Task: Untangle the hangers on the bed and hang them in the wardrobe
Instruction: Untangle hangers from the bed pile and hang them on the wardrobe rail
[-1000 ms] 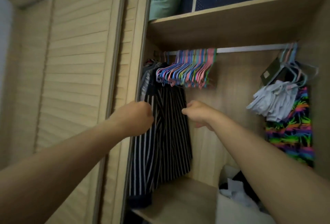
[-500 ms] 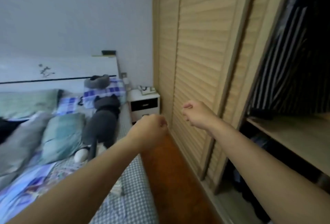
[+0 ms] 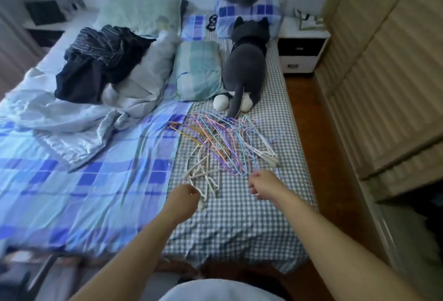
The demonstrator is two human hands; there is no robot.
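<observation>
A tangled pile of thin hangers (image 3: 223, 147), pastel-coloured ones further off and white ones (image 3: 203, 173) nearer, lies on the grey checked sheet of the bed (image 3: 239, 224). My left hand (image 3: 185, 201) hovers at the near end of the white hangers, fingers loosely curled; whether it touches them is unclear. My right hand (image 3: 263, 187) hangs just short of the coloured hangers' near tips, fingers loosely curled and holding nothing. The wardrobe's slatted door (image 3: 383, 85) stands along the right.
A grey plush cat (image 3: 244, 70) lies just beyond the hangers. Pillows (image 3: 199, 70), a rumpled duvet (image 3: 79, 118) and dark clothes (image 3: 100, 61) cover the bed's left and far side. A white nightstand (image 3: 302, 46) stands at the head. Wooden floor (image 3: 309, 147) runs between bed and wardrobe.
My view has swung from the wardrobe rail, past the door, round to the bed. Both hands have left the hung clothes and now reach down toward the hanger pile.
</observation>
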